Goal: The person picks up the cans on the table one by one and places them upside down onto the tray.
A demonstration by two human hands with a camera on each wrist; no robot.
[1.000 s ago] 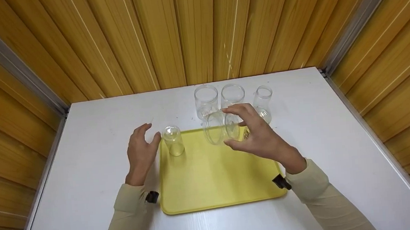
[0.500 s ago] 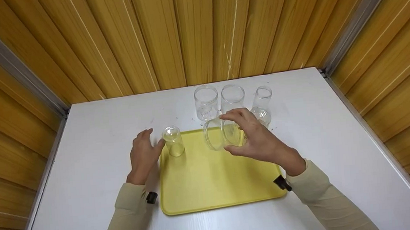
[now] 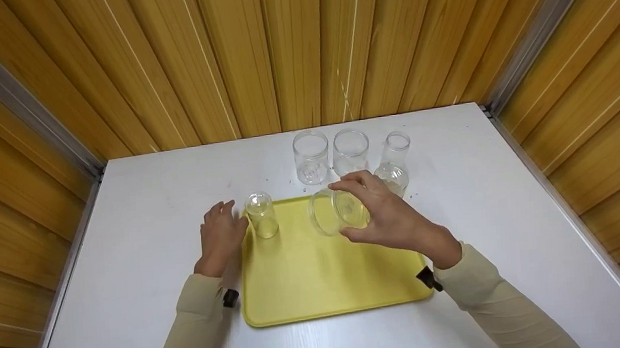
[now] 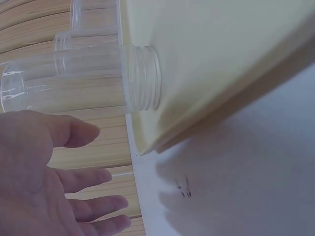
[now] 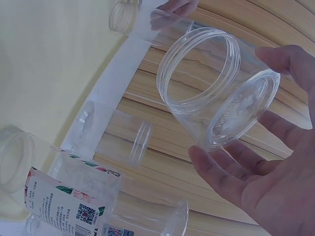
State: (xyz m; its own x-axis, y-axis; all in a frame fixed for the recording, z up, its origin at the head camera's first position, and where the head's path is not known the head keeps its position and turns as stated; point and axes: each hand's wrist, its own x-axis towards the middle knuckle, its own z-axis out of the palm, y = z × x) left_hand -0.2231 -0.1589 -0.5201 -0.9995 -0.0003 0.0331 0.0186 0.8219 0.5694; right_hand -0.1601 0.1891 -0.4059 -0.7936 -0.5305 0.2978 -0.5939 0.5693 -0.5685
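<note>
On the left of the frame, a wide stretch of white surface (image 3: pixel 137 226) lay between its edge and the left hand (image 3: pixel 221 237), whose fingers were loose and held nothing. Just beside it, a small clear jar (image 3: pixel 262 216) stood upside down on the yellow tray's (image 3: pixel 318 284) upper left corner. In the middle, a big clear jar (image 3: pixel 338 210) tipped sideways above the tray, gripped by the right hand's (image 3: pixel 393 217) fingers. More jars (image 3: pixel 351 151) stood behind.
</note>
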